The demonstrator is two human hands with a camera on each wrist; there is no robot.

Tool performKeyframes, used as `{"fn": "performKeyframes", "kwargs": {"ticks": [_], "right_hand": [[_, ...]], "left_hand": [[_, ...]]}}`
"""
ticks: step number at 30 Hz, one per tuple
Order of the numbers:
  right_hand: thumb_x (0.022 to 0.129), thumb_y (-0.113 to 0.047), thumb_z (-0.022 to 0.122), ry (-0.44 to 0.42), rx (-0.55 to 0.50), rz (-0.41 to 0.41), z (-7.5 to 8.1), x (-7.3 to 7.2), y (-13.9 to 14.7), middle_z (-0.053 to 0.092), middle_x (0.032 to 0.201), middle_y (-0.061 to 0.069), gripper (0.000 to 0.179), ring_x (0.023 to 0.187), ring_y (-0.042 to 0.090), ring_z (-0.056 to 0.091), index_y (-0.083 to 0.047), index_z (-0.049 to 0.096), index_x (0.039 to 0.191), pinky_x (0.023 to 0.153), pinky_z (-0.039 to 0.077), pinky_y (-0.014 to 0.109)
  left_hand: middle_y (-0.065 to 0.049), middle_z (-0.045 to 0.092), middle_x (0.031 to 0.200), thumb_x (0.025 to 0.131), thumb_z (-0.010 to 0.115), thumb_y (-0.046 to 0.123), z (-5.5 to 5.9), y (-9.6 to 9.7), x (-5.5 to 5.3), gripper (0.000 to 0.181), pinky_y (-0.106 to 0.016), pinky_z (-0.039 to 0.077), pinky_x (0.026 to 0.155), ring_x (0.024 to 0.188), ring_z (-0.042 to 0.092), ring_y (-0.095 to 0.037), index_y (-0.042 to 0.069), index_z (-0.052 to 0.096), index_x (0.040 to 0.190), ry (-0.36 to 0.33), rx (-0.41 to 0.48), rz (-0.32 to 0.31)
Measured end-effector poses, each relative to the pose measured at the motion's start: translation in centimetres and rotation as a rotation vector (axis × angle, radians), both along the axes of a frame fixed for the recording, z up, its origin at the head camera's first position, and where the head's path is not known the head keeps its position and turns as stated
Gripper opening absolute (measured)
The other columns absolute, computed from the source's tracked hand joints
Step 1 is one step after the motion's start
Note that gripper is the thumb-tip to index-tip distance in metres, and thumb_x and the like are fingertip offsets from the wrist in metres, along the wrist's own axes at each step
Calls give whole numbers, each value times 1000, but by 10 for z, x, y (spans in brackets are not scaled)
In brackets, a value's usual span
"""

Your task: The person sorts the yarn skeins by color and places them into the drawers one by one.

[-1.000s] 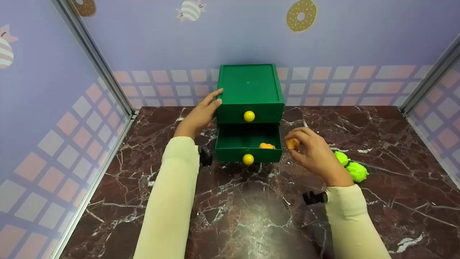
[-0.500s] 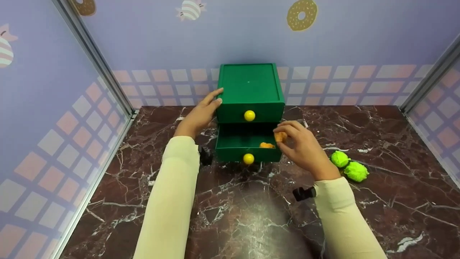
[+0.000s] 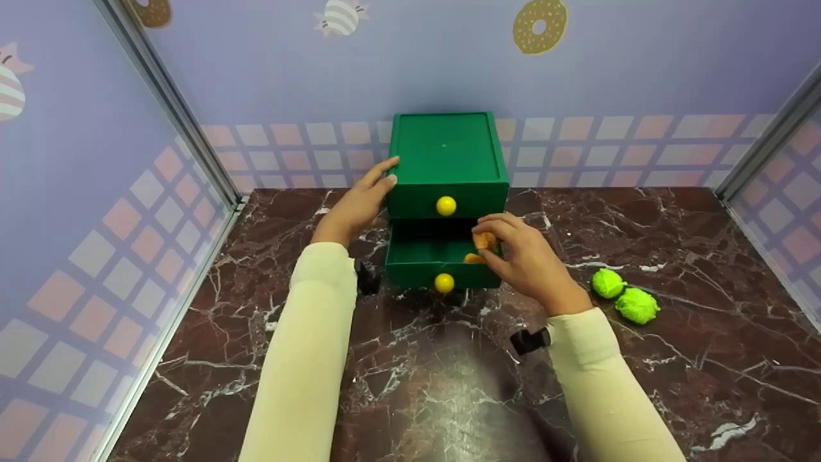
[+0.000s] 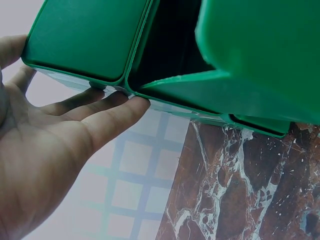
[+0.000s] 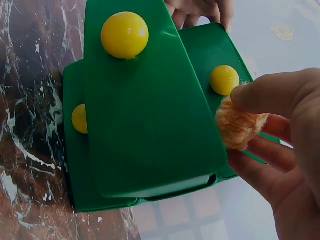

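A green drawer cabinet [image 3: 447, 149] with yellow knobs stands against the back wall, its middle drawer [image 3: 414, 274] pulled out. My left hand [image 3: 355, 204] rests along the cabinet's left side, fingers extended and touching it near the upper front edge. Over the right part of the pulled-out drawer, my right hand [image 3: 527, 262] pinches a small orange yarn ball [image 5: 239, 125] between thumb and fingers. Another orange piece [image 3: 473, 258] lies inside that drawer at the front right, partly covered by the right hand in the head view.
Two bright green yarn balls, one smaller [image 3: 607, 283] and one larger [image 3: 637, 305], lie on the dark marbled table [image 3: 410, 385] right of the right hand. A patterned wall [image 3: 442, 58] closes off the back, with side panels left and right.
My right hand has moved left with the orange yarn ball, from beside the pulled-out drawer to over its right part. The left hand has stayed at the cabinet's side.
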State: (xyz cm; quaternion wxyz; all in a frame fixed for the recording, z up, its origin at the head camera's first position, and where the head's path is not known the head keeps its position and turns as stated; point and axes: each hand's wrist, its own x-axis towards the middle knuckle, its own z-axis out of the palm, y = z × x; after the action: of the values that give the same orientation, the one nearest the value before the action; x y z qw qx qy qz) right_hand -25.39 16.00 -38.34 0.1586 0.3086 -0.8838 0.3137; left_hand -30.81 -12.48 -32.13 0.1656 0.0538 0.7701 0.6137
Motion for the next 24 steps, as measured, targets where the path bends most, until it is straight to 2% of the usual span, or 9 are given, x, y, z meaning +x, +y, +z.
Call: {"fn": "performKeyframes", "kwargs": {"ticks": [10,16,24], "right_hand": [[92,-15,69,-44,8,9,0,-3,-11,61,129,8,26,110,24,62,-12,66,117,97,50,43],[92,-16,69,-88,39,9,2,-5,-17,62,128,4,28,111,22,62,-14,65,119,98,50,43],[94,-19,66,-92,76,32,1,-6,-26,64,126,4,28,108,21,64,-14,64,122,97,51,42]], "left_hand": [[-3,12,163,106,36,38,1,0,1,50,-57,36,109,147,25,-30,41,21,153,3,-12,-3],[-2,11,163,106,36,38,1,-1,1,49,-57,34,111,147,26,-29,42,22,153,4,-16,0],[-2,13,163,106,36,38,-1,0,-1,49,-55,37,109,146,29,-28,41,23,153,7,-11,1]]}}
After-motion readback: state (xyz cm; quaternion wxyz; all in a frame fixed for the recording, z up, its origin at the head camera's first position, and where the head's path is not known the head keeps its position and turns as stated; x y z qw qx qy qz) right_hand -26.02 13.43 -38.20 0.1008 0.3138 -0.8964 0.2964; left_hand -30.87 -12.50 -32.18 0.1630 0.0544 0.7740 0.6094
